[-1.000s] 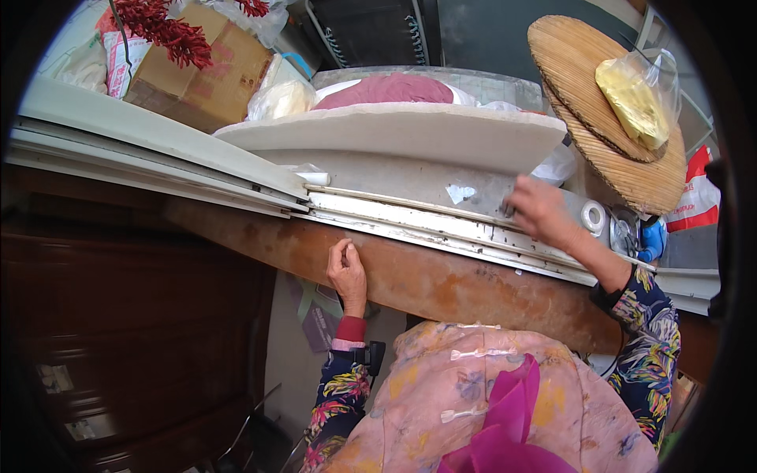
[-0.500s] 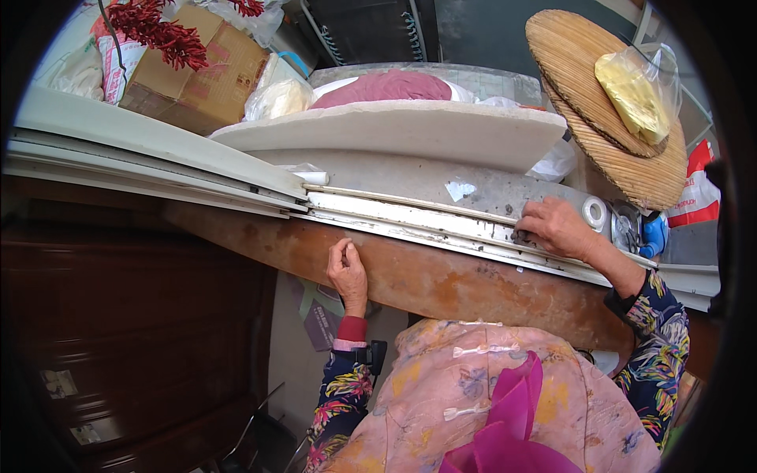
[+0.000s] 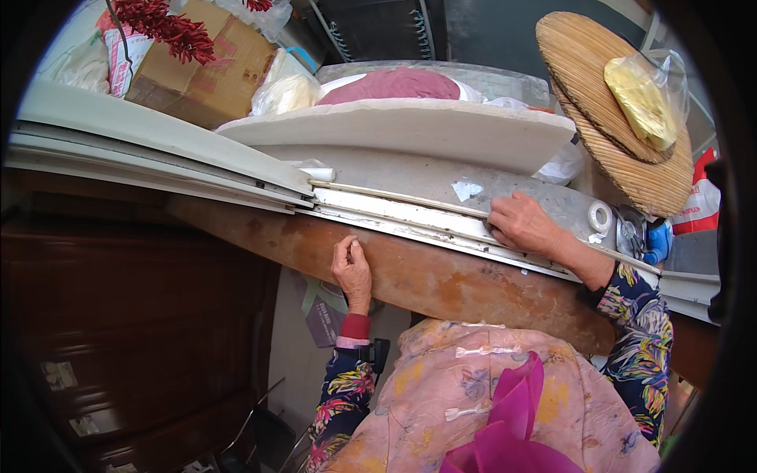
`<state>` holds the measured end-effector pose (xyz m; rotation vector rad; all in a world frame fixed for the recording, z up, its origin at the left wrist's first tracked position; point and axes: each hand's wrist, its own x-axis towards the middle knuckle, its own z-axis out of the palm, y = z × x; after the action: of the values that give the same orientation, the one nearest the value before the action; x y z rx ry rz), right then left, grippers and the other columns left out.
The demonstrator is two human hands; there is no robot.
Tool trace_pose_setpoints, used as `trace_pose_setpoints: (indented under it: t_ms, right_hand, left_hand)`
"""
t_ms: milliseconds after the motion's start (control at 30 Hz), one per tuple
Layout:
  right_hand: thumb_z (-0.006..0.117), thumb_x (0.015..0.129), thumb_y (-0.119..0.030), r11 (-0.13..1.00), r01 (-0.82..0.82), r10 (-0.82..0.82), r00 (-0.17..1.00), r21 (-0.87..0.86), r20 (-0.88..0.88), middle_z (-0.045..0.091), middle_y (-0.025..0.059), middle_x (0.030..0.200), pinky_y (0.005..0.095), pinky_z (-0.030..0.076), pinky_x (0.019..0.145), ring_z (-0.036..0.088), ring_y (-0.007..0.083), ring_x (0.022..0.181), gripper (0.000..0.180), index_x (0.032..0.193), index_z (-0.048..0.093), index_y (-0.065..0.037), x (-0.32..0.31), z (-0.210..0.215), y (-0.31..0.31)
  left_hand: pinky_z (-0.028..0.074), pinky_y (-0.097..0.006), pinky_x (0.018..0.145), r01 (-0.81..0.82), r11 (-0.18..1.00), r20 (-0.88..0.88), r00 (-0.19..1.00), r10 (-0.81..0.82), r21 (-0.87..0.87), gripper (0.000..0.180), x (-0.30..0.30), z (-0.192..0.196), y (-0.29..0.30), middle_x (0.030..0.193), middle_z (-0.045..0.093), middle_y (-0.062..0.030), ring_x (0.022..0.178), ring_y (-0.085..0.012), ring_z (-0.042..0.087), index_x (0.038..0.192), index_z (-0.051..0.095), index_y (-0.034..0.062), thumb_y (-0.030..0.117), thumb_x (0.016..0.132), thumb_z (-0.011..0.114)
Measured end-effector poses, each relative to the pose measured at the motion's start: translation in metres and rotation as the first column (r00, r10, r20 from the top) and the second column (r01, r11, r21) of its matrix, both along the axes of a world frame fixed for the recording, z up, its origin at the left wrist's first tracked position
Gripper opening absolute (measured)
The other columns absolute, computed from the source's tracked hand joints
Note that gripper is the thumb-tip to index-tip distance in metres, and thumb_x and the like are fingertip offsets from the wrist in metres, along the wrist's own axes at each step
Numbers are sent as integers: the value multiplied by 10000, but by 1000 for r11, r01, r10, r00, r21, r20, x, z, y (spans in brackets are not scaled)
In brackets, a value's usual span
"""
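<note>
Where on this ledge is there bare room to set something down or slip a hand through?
Free: the grey ledge between the white slab above and the white rail, left of the right hand. The brown wooden board right of the left hand is bare too. Crowded: the right end, around the tape roll and blue object.

Dark floral sleeves, red cuff, pink apron

A board [image 3: 441, 276] runs from nine to three o'clock below a rail [image 3: 410, 217]. The left hand [image 3: 352, 266] rests on the board; the right hand [image 3: 524, 225], at two o'clock from it, lies on the rail. A slab [image 3: 410, 130] lies behind, a box [image 3: 205, 67] at eleven o'clock, a round tray [image 3: 607, 102] at one.
</note>
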<state>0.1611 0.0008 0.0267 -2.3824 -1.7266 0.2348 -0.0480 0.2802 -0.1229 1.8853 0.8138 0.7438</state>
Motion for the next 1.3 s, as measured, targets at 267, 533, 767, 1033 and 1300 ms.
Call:
trace_pose_setpoints:
  t_ms: [267, 533, 767, 1033, 1300]
  right_hand:
    - [709, 793, -88, 975, 154, -164, 985, 159, 51, 534, 122, 931, 453, 499, 698, 600, 337, 802, 207, 946, 570, -74, 3, 13, 12]
    - [596, 815, -81, 992, -109, 111, 993, -62, 28, 560, 138, 908, 448, 512, 697, 621, 320, 794, 74, 780, 578, -18, -16, -13, 7]
    - [605, 807, -88, 913, -151, 196, 977, -379, 83, 584, 142, 949, 412, 547, 712, 657, 295, 819, 88, 791, 613, -1, -17, 22, -34]
    - [605, 812, -9, 977, 209, -192, 940, -32, 282, 548, 146, 942, 426, 545, 693, 639, 324, 836, 50, 856, 586, -22, 31, 83, -55]
    - [648, 802, -64, 986, 34, -39, 999, -162, -30, 545, 123, 898, 450, 512, 670, 631, 322, 787, 101, 895, 614, -41, -8, 71, -104]
  left_hand:
    - [467, -312, 643, 9, 1000, -46, 999, -10, -22, 138, -6, 7, -1, 879, 673, -62, 701, -155, 562, 1037, 703, 8, 96, 987, 610]
    - [461, -338, 616, -15, 1000, -29, 999, 14, -27, 133, -8, 7, -2, 851, 657, -92, 654, -192, 565, 1011, 700, 1, 93, 973, 612]
    - [468, -323, 618, -4, 1000, -31, 1000, 4, 5, 124, -12, 6, -3, 861, 671, -80, 659, -173, 564, 1013, 706, 5, 89, 966, 628]
    - [468, -322, 612, -6, 1000, -16, 1000, 6, 6, 115, -15, 2, -7, 851, 665, -79, 660, -178, 566, 1013, 704, 1, 65, 952, 631]
    - [456, -315, 608, -12, 1000, -44, 999, 12, 5, 109, -16, 2, -11, 856, 656, -65, 663, -165, 548, 1014, 706, 10, 49, 951, 626]
